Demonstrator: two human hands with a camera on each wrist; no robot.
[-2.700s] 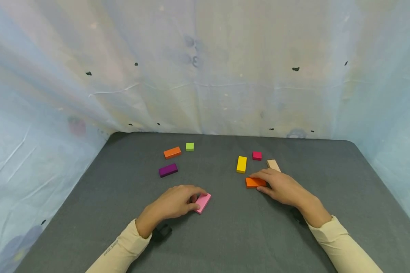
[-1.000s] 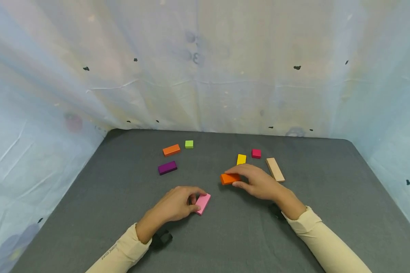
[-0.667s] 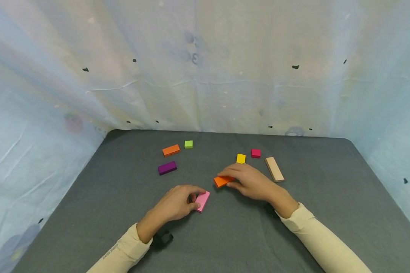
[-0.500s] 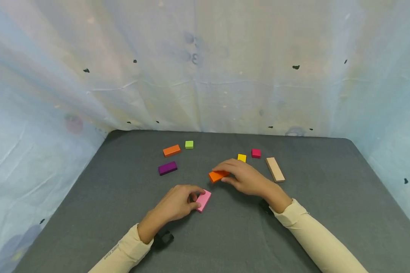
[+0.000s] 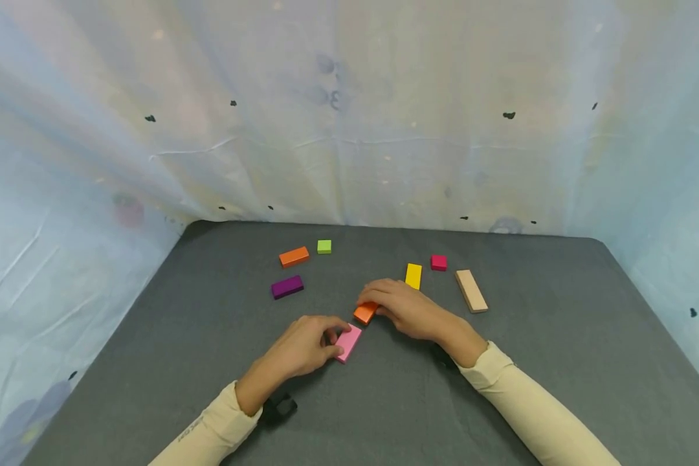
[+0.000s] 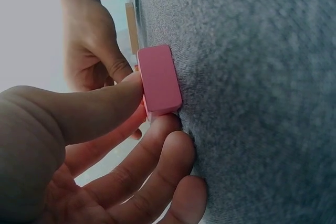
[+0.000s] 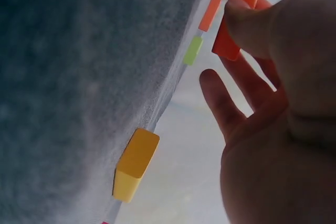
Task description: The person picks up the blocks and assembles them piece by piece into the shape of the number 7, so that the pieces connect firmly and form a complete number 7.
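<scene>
My left hand [image 5: 304, 347] holds a pink block [image 5: 348, 343] between thumb and fingers; the block lies on the grey cloth, as the left wrist view [image 6: 160, 80] also shows. Just beyond its far end, my right hand [image 5: 406, 309] pinches an orange block [image 5: 366, 313]. In the right wrist view that orange block [image 7: 239, 19] sits between thumb and fingers and looks raised off the cloth. Part of it is hidden behind the fingers in the head view. A yellow block [image 5: 413, 276] lies behind the right hand, its near end covered.
On the left lie a second orange block [image 5: 294, 257], a purple block [image 5: 287, 287] and a small green block [image 5: 324, 246]. To the right are a small red block [image 5: 439, 263] and a beige block [image 5: 472, 291]. A pale curtain [image 5: 349, 129] encloses the grey table [image 5: 530, 362].
My right hand has carried the orange block leftward from near the beige block to the pink block's far end, turning it. The left hand has stayed on the pink block.
</scene>
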